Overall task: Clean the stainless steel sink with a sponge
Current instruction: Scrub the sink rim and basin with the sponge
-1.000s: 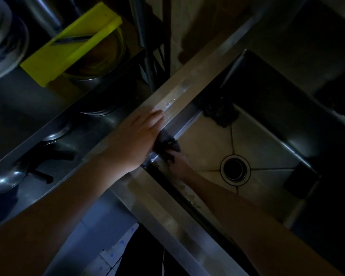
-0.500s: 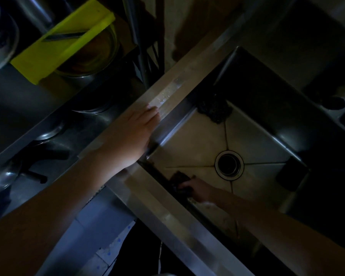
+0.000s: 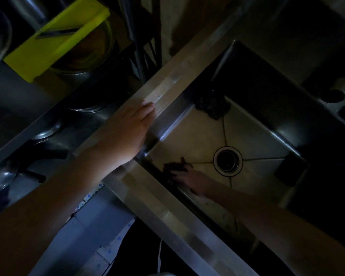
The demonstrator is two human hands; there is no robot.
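Observation:
The stainless steel sink (image 3: 173, 82) fills the right half of the dim view, with a round drain (image 3: 228, 160) in its pale floor. My right hand (image 3: 189, 179) is down inside the basin near the front wall, pressing a dark sponge (image 3: 174, 166) against the floor left of the drain. My left hand (image 3: 127, 132) lies flat on the sink's left rim, fingers together, holding nothing.
A dark crumpled scrubber or cloth (image 3: 212, 105) sits in the far left corner of the basin. A dark block (image 3: 290, 170) rests at the right corner. A yellow cutting board (image 3: 54, 38) lies over a steel bowl on the rack at left, with pans below.
My right hand slid the sponge from the left wall of the basin down along the front wall, then a little back towards the drain. My left hand stayed on the rim.

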